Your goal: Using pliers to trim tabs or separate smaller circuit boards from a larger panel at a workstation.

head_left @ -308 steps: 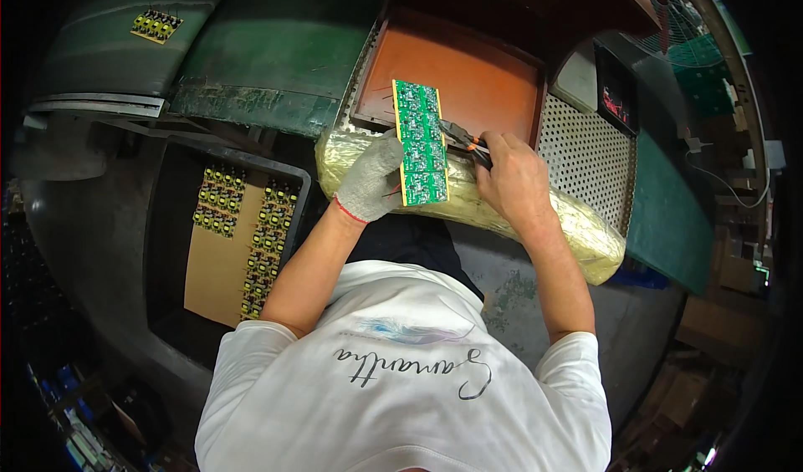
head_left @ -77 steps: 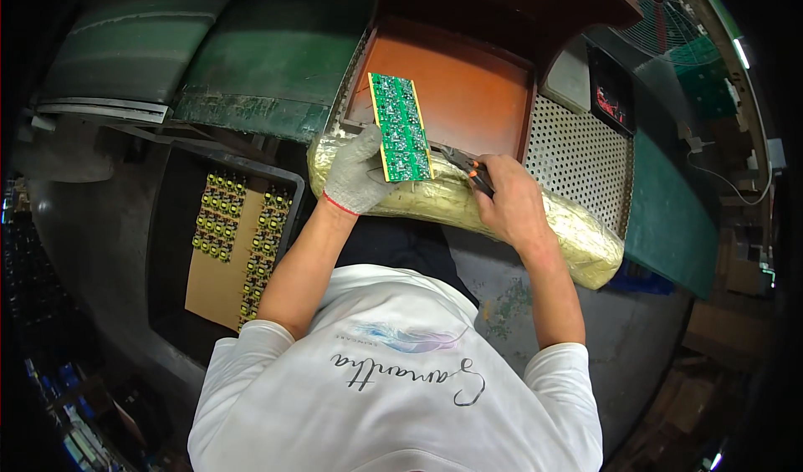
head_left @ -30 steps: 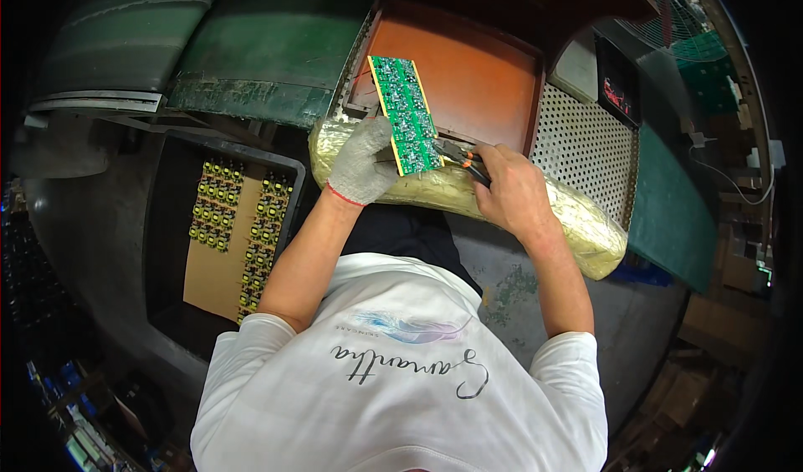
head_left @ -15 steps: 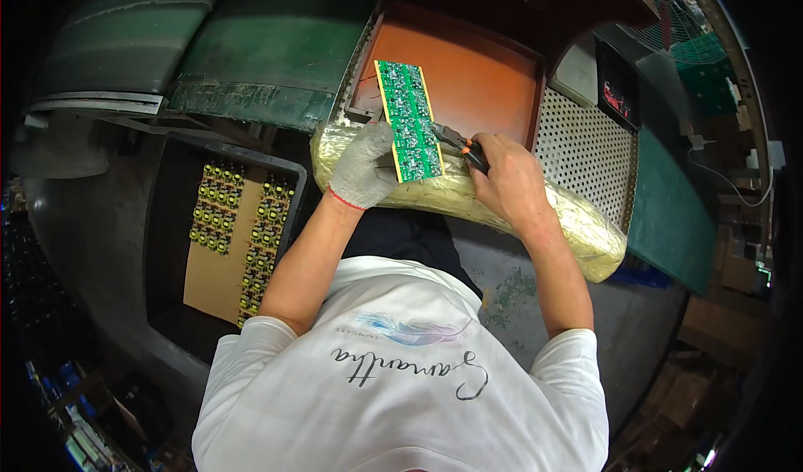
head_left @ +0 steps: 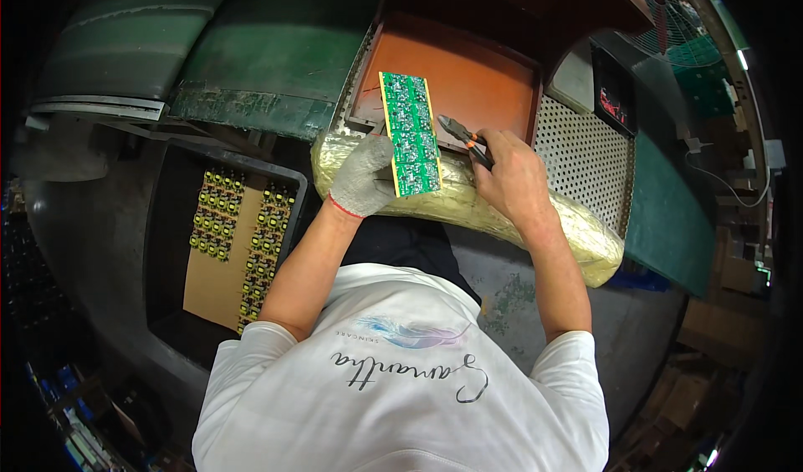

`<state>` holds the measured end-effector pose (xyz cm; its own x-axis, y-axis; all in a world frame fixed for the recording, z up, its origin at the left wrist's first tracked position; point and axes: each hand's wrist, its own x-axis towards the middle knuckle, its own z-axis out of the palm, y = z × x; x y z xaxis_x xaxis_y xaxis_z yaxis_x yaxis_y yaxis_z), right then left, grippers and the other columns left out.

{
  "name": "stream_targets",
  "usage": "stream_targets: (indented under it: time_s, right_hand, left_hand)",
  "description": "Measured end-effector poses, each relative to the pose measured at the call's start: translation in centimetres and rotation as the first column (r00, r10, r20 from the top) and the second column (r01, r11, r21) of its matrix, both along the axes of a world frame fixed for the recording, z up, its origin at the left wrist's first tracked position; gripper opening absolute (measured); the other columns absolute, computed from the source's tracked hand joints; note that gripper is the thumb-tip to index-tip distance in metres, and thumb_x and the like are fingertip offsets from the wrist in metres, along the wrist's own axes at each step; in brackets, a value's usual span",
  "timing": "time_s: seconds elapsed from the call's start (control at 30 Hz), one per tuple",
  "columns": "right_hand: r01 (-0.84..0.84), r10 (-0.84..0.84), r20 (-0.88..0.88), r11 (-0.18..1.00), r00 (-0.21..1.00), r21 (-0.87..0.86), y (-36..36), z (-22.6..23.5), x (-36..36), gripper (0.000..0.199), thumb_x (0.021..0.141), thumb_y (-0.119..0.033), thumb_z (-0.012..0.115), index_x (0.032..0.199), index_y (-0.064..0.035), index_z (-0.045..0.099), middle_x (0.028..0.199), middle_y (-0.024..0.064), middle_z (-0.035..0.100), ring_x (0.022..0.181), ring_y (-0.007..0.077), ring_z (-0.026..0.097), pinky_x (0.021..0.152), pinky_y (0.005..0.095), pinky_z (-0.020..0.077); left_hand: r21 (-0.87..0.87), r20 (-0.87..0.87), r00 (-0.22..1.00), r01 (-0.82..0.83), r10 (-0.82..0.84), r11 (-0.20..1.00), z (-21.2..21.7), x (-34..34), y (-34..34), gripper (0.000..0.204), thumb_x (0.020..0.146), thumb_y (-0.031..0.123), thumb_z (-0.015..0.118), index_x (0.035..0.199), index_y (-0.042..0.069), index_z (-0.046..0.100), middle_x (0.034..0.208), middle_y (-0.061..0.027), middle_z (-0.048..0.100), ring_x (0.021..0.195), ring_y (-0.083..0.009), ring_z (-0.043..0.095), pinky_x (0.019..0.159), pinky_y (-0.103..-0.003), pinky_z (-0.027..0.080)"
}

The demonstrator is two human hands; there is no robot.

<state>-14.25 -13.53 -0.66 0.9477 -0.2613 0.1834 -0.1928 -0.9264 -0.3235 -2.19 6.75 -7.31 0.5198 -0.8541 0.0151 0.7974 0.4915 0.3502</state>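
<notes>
My left hand (head_left: 365, 173), in a grey knit glove with a red cuff edge, grips a long green circuit board panel (head_left: 410, 137) by its left edge. The panel has yellow side strips and several repeated sections of small parts, and it stands tilted above the padded bench edge. Bare, my right hand (head_left: 514, 177) is closed round the handles of cutting pliers (head_left: 465, 137) with black and orange grips. Their jaws point up and left, just right of the panel and apart from it. My left fingers are partly hidden behind the panel.
An orange-red tray (head_left: 456, 66) lies beyond my hands. Yellowish wrapped padding (head_left: 569, 234) runs along the bench edge, beside a perforated metal plate (head_left: 585, 154). At left, a black bin (head_left: 157, 238) holds cardboard (head_left: 219, 284) and boards with yellow components (head_left: 266, 250). A fan (head_left: 669, 20) stands far right.
The pliers have moved off the panel's right edge, where their jaws were touching or overlapping it. The panel has shifted slightly down, toward me.
</notes>
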Motion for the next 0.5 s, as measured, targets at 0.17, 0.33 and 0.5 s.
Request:
stream_targets:
  time_s: [0.17,0.33,0.5]
  right_hand:
    - [0.0,0.001,0.025,1.0,1.0,-0.027,-0.21,-0.91,0.8,0.027,0.086,-0.013,0.073,0.112,-0.0052,0.07,0.096,0.0184,0.07,0.089,0.0403,0.07,0.079,0.0483,0.0561]
    - [-0.02,0.021,0.02,0.999,1.0,-0.03,0.09,-0.98,1.08,0.027,0.082,-0.012,0.076,0.106,-0.0037,0.069,0.094,0.018,0.07,0.088,0.0396,0.071,0.079,0.0494,0.0575]
    - [-0.016,0.018,0.035,0.998,0.999,-0.064,0.31,-0.82,1.01,0.023,0.082,-0.012,0.075,0.103,-0.0033,0.068,0.092,0.0178,0.07,0.085,0.0401,0.071,0.078,0.0498,0.0576]
  left_hand:
    - [-0.017,0.032,0.999,-0.001,0.002,1.0,-0.31,0.15,-0.04,0.053,0.099,0.013,0.069,0.148,0.007,0.049,0.131,-0.0114,0.068,0.113,-0.0242,0.072,0.097,-0.042,0.062]
    - [0.006,0.073,0.997,0.015,-0.015,1.0,0.14,0.16,-0.1,0.059,0.097,0.015,0.072,0.15,0.006,0.046,0.132,-0.0119,0.068,0.115,-0.0241,0.071,0.098,-0.042,0.061]
    - [0.011,0.118,0.993,0.002,-0.003,1.0,0.48,0.03,-0.22,0.065,0.096,0.017,0.074,0.152,0.006,0.043,0.132,-0.012,0.068,0.116,-0.0241,0.07,0.099,-0.042,0.061]
